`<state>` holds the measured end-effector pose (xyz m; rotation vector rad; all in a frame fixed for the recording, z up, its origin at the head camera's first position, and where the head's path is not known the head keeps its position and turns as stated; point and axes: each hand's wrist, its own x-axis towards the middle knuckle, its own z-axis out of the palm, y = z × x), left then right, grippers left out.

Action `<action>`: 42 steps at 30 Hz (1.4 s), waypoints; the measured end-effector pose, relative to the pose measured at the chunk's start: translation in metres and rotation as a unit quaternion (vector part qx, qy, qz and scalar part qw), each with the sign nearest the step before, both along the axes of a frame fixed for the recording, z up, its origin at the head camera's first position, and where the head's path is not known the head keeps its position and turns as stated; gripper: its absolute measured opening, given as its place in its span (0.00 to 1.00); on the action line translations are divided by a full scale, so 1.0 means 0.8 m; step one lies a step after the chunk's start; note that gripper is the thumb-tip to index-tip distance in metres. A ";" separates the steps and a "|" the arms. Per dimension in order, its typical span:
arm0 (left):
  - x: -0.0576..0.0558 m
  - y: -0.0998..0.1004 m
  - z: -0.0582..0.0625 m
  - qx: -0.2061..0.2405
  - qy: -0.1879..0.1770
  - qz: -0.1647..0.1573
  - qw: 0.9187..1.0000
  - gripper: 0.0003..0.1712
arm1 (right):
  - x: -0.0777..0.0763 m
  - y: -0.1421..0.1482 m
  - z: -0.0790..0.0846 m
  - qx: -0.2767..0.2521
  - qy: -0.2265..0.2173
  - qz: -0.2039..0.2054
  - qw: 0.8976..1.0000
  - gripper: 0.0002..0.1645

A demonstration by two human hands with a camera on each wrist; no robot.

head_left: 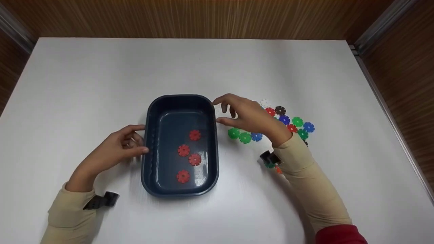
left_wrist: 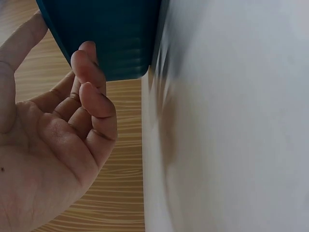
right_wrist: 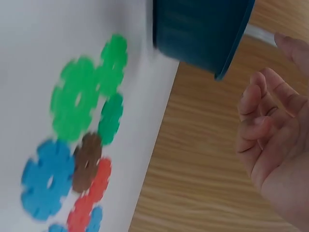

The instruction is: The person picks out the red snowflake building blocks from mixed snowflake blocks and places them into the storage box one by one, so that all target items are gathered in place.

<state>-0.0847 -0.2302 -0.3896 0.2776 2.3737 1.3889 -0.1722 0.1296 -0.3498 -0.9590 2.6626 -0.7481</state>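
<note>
A white table [head_left: 101, 78] fills most of the head view, with a wood-grain panel [head_left: 190, 20] along its far side and more of the same at the right. Over the table, the left hand [head_left: 112, 149] is loosely curled, its thumb touching the left rim of a dark blue tray; it rests against the tray and does not grip it. The right hand [head_left: 249, 113] has its fingers loosely bent and holds nothing; from above its index fingertip seems to meet the tray's right rim, but the right wrist view shows a gap there, so I cannot tell for certain whether it touches. The tray [head_left: 170, 127] lies between the two hands, to the right of the left one and to the left of the right one, its long axis running near to far. I judge this to be the relation that counts most: the hands face its two long sides, the left nearer to contact, the right set farther along the far half. Inside lie four red notched discs [head_left: 183, 150], spread over the right and near parts of the floor. Beyond the tray's right side, loose coloured discs [head_left: 245, 137] lie partly hidden beneath the right hand and forearm.
</note>
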 end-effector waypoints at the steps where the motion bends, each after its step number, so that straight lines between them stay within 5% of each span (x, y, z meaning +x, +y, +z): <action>1: 0.000 0.000 0.000 0.000 -0.001 0.000 1.000 0.36 | -0.002 0.003 -0.001 0.001 -0.004 -0.006 1.000 0.29; 10: 0.000 -0.001 0.000 0.001 0.002 -0.002 1.000 0.36 | -0.021 0.030 -0.011 0.047 -0.049 -0.063 0.996 0.29; 23: -0.001 -0.002 0.000 0.002 0.009 0.000 1.000 0.36 | -0.040 0.070 -0.030 0.096 -0.079 -0.094 0.988 0.25; 42: 0.004 -0.006 0.000 -0.001 0.002 0.000 1.000 0.36 | -0.040 0.077 -0.038 0.185 -0.094 -0.091 0.974 0.22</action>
